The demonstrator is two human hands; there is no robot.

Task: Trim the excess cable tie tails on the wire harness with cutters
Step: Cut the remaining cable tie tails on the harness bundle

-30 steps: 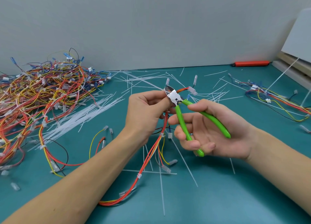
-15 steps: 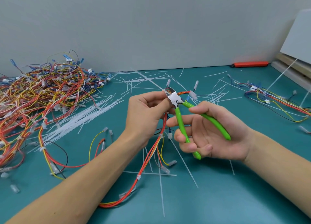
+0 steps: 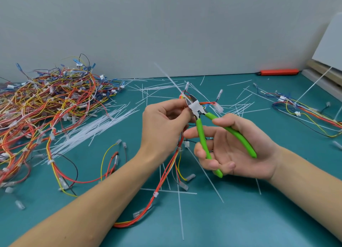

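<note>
My left hand (image 3: pixel 162 124) pinches a red, orange and yellow wire harness (image 3: pixel 167 170) near its top, and the rest of it hangs down to the teal table (image 3: pixel 240 219). A long white cable tie tail (image 3: pixel 166 76) sticks up and to the left from the bundle above my fingers. My right hand (image 3: pixel 231 148) holds green-handled cutters (image 3: pixel 203 135), fingers curled round the spread handles. The metal jaws (image 3: pixel 193 103) sit open at the bundle, right beside my left fingertips.
A big heap of tangled harnesses (image 3: pixel 46 107) fills the left side. Cut white tie tails (image 3: pixel 96 126) lie scattered over the middle of the table. Another harness (image 3: pixel 305 113) lies at the right, an orange tool (image 3: pixel 277 72) by the wall, and a white board (image 3: pixel 329 48) leans at far right.
The cutter handles have spread wider and the jaws have opened at the bundle. The long tie tail now stands up clearly above my left hand. Both hands stay nearly in place.
</note>
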